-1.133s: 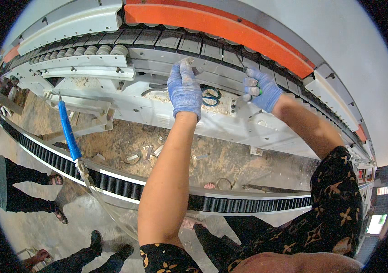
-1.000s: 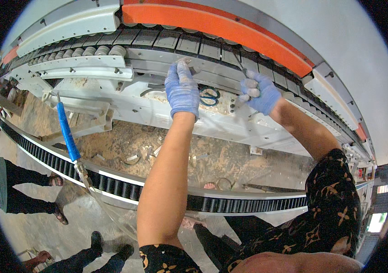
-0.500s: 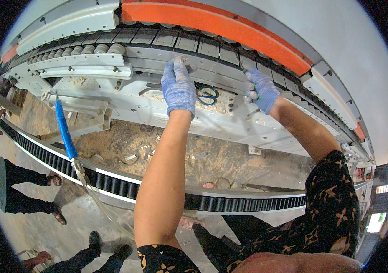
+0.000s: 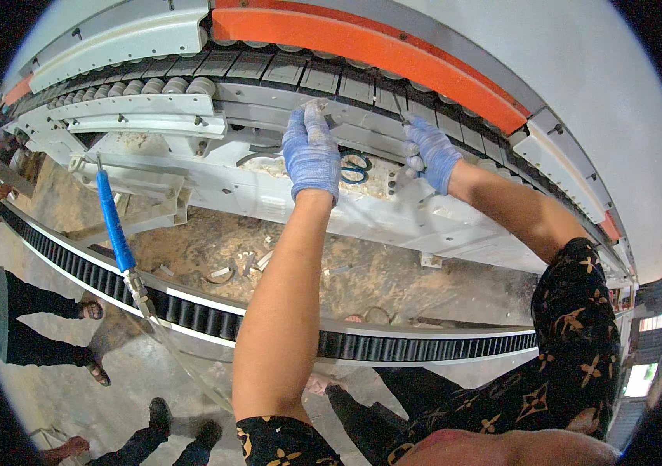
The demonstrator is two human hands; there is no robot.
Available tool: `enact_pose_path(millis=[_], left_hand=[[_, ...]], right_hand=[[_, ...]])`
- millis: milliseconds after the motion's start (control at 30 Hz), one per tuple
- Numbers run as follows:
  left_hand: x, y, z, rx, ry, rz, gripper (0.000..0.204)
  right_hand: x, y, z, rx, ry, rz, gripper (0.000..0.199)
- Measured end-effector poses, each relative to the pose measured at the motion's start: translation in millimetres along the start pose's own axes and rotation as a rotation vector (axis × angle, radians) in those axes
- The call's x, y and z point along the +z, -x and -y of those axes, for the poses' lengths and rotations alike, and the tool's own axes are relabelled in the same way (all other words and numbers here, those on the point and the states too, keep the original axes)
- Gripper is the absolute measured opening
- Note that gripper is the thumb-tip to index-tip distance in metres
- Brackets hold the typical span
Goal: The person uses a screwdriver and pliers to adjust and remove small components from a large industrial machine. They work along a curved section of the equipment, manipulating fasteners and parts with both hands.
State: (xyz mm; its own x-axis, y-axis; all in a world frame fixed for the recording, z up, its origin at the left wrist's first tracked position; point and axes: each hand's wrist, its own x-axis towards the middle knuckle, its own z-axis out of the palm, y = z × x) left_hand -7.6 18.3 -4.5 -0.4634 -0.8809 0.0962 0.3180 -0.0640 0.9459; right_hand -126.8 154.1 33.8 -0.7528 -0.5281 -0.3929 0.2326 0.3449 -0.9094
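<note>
Both my hands wear blue gloves and reach up into a long grey machine. My left hand lies flat against the grey rail under a row of black track pads, fingertips pressed at its upper edge. Whether it pinches anything is hidden. My right hand is curled around a small pale grey part just below the same track. Blue-handled scissors lie on the dusty ledge between the two hands.
An orange guard runs above the track. A blue air tool with a clear hose hangs at the left. Sawdust and chips cover the machine bed. A black toothed belt edges it. Other people's legs stand below left.
Both hands have slid a little to the left and upward along the rail. The scissors and the blue air tool have stayed put.
</note>
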Motion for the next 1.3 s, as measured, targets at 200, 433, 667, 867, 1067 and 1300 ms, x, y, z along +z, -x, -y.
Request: enact_pose_path(millis=[200,433,667,867,1067,1300], left_hand=[[3,2,0,-0.034,0.043,0.019,0.031],[2,3,1,-0.005,0.083,0.04,0.03],[2,-1,3,-0.072,0.147,0.032,0.03],[-5,-1,2,-0.066,0.127,0.029,0.03],[-1,4,-7,-0.135,0.156,0.036,0.031],[-2,-3,4,-0.099,0.168,0.029,0.027]], right_hand=[[-18,3,14,0.162,-0.223,0.112,0.018],[-56,-16,5,0.259,-0.465,0.477,0.039],[-83,-22,-29,0.143,-0.689,0.681,0.023],[-82,9,-35,0.056,-0.48,0.493,0.019],[-91,23,-32,0.013,-0.373,0.398,0.035],[-72,30,-37,-0.109,-0.021,0.495,0.048]])
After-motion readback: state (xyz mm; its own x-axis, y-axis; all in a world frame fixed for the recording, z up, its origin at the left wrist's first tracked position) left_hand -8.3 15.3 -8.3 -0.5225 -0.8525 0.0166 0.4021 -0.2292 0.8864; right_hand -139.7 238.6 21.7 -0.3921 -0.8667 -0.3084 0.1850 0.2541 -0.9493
